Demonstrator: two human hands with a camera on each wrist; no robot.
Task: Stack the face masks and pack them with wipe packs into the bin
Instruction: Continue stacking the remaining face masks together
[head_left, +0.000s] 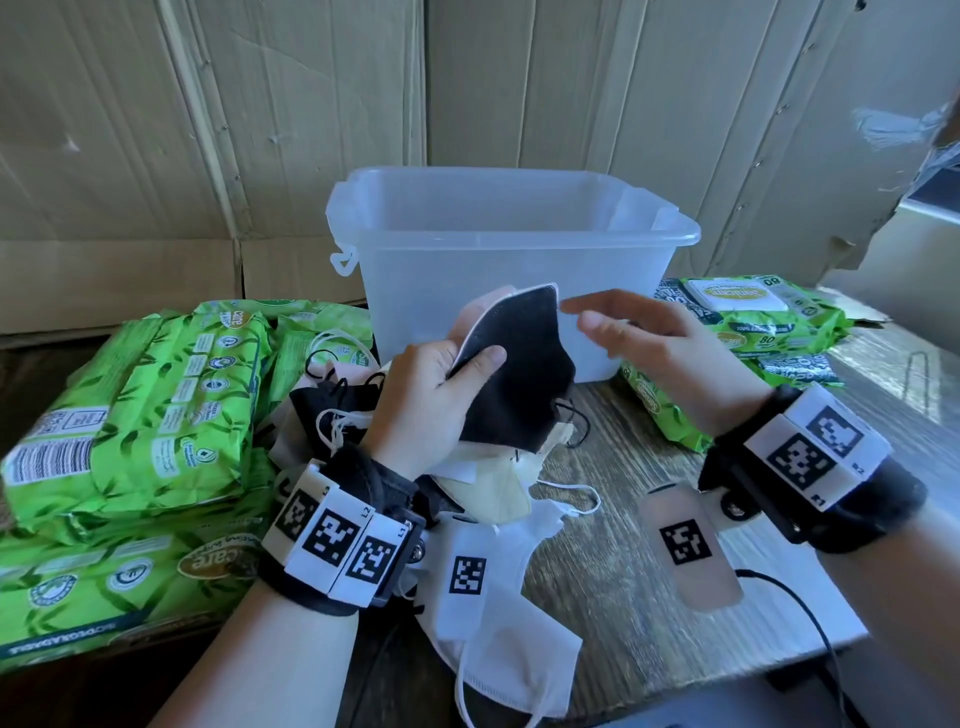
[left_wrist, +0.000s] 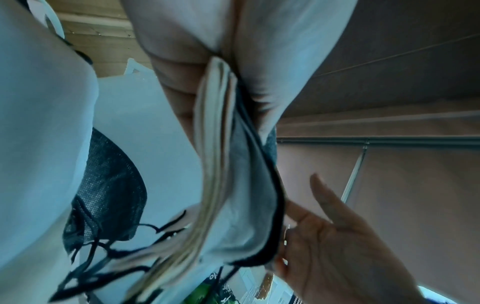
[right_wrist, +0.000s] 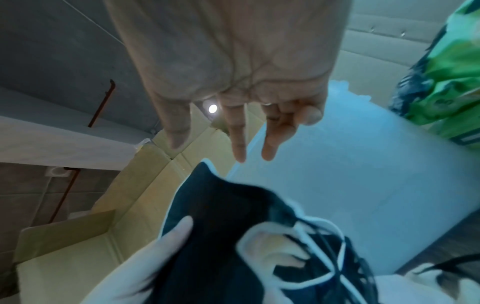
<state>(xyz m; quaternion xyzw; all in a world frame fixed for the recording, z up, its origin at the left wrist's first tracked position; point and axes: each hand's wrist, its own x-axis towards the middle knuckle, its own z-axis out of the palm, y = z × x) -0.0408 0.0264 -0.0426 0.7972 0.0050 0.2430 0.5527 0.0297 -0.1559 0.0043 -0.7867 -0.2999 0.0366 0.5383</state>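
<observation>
Head view: left hand (head_left: 431, 395) pinches small stack of face masks (head_left: 514, 364), black mask outermost, thumb on black face, fingers behind; stack held just before bin (head_left: 498, 234). Masks likely light, soft, floppy; best gripped flat across folded body, not by ear loops. Right hand (head_left: 660, 343) released, fingertips just beside stack's top corner.

Left wrist view: layered mask edges (left_wrist: 221, 164) clamped between thumb and fingers (left_wrist: 176, 82).

Right wrist view: right fingers (right_wrist: 240, 139) extended, just above black mask (right_wrist: 215, 216), not touching.

Black mask (head_left: 519, 364), green leaf-patterned wipe packs (head_left: 140, 410), seemingly translucent-white bin (head_left: 498, 249).
</observation>
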